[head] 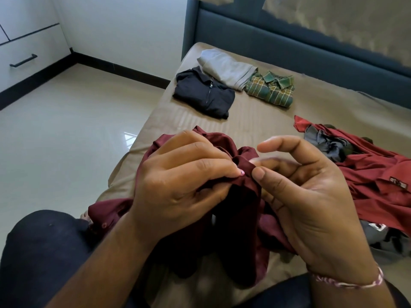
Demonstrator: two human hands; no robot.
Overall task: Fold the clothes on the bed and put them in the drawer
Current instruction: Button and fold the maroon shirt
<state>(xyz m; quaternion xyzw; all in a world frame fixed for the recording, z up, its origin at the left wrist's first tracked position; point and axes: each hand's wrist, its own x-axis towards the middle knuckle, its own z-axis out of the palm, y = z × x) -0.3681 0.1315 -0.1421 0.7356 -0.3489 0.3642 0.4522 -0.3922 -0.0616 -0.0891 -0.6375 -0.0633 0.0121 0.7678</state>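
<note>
A dark maroon shirt (235,218) hangs bunched in front of me over the near edge of the bed (255,121). My left hand (178,185) grips a fold of it with curled fingers. My right hand (307,196) pinches the same fold between thumb and middle fingers, its index finger raised. Three folded garments lie at the far end of the bed: a black zip shirt (204,94), a grey one (224,67) and a green checked shirt (271,90). White drawers with a black handle (23,61) stand at the far left.
A loose heap of red and grey clothes (364,165) lies on the bed at my right. A blue padded headboard (289,50) runs along the far side. Glossy tile floor (66,134) spreads to the left. My dark-trousered knee (40,252) is at the lower left.
</note>
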